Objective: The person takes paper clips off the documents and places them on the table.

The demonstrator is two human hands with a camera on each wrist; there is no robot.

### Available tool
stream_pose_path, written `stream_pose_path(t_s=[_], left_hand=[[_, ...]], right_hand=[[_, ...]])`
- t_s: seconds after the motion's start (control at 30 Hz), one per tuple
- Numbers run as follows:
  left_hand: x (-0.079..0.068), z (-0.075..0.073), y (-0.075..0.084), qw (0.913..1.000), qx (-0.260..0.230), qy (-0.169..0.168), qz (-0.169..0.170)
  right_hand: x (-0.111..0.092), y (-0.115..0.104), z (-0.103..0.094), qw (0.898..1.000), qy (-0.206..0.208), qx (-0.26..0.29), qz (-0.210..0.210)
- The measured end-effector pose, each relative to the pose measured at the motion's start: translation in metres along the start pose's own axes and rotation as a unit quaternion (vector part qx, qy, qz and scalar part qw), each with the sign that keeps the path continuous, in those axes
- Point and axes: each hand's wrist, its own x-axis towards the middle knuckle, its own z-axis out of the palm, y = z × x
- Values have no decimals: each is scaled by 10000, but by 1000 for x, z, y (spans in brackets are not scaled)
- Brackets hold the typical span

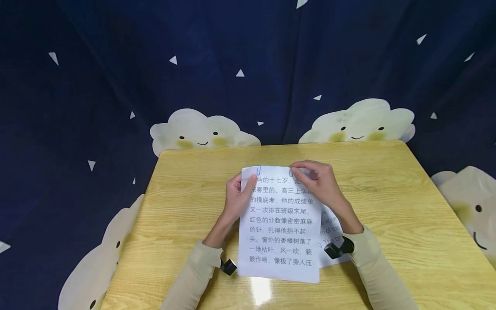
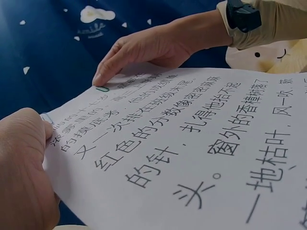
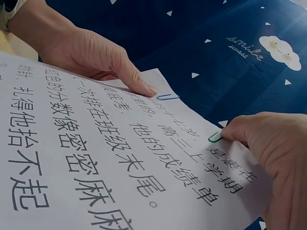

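Observation:
A white printed sheet of paper (image 1: 280,232) with large Chinese text is held up over the table by both hands. My left hand (image 1: 238,196) grips its upper left edge, thumb on the front. A blue paper clip (image 3: 167,97) sits on the top edge near that thumb. At the upper right my right hand (image 1: 319,181) pinches the top edge at a green paper clip (image 3: 215,137). Whether more pages lie behind the sheet within the clips cannot be seen. In the left wrist view the green clip shows partly under the right fingertips.
Beneath the held sheet, toward the right, another paper (image 1: 329,232) with English print lies on the wooden table (image 1: 186,206), partly covered. A dark blue curtain (image 1: 217,86) with clouds and white triangles hangs behind and beside the table.

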Motion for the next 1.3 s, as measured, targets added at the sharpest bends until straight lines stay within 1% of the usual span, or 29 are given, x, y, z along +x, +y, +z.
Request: stream_pose_path(t_s=[0.17, 0.4, 0.53, 0.67, 0.8, 0.9, 1.13, 1.3], left_hand=[[-2, 2, 2, 9999, -4, -83, -94], [-3, 5, 7, 9996, -68, -107, -249], [-3, 5, 8, 9996, -61, -126, -245], [-3, 6, 8, 9996, -68, -150, -217], [-4, 6, 9, 9996, -103, -162, -213], [-4, 7, 10, 9995, -142, -148, -241], [-4, 8, 11, 9996, -98, -134, -227], [-5, 8, 11, 9996, -73, -156, -220]], right_hand=[[0, -3, -2, 9999, 35, 108, 18], [0, -4, -3, 9996, 191, 225, 24], [0, -5, -4, 9993, 185, 316, 55], [0, -6, -5, 9990, 179, 398, -8], [0, -9, -6, 9990, 225, 379, -12], [1, -14, -6, 9991, 246, 346, -7], [5, -41, -10, 9988, 223, 431, -17], [2, -25, -8, 9986, 274, 455, 66]])
